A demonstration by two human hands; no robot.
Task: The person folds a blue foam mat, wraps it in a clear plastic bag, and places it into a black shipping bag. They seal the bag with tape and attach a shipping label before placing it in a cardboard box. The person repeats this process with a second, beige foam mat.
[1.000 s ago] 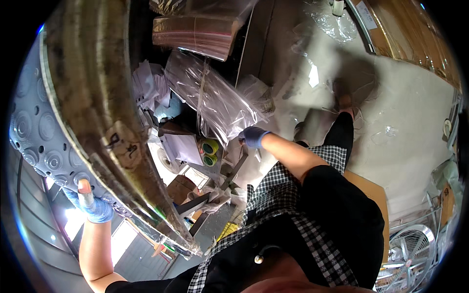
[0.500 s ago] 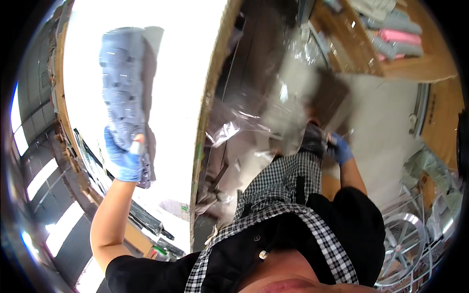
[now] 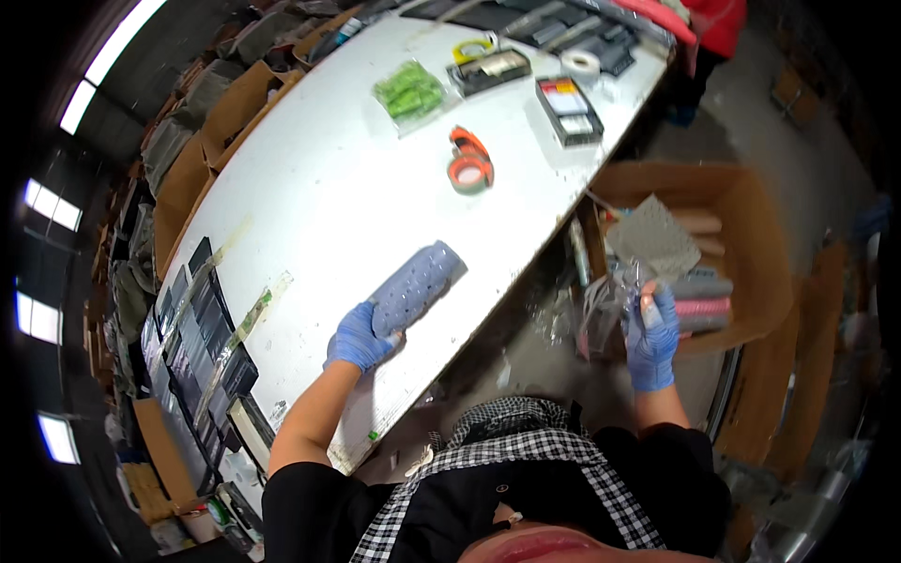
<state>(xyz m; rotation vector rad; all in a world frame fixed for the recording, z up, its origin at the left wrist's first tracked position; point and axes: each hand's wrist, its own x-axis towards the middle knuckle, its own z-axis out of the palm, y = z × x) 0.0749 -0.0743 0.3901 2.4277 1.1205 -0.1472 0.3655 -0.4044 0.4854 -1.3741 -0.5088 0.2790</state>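
Since half a second ago the view has swung down onto the white table (image 3: 310,188), and the grey roll (image 3: 416,285), which was lifted high on the left, now lies low over the table near its near edge. The left hand (image 3: 358,340), in a blue glove, is closed around the near end of this roll, and the far end points up and to the right. The right hand (image 3: 651,340), also in a blue glove, has moved to the right beside a cardboard box (image 3: 741,235); its fingers are closed on a crumpled clear plastic bag (image 3: 605,302) held just off the table edge. Inside the box lie grey and pink rolls. Far on the table are an orange tape dispenser (image 3: 470,161), a green packet (image 3: 410,91) and a roll of white tape (image 3: 586,64). Dark flat boxes (image 3: 202,338) stand in a row along the left edge.
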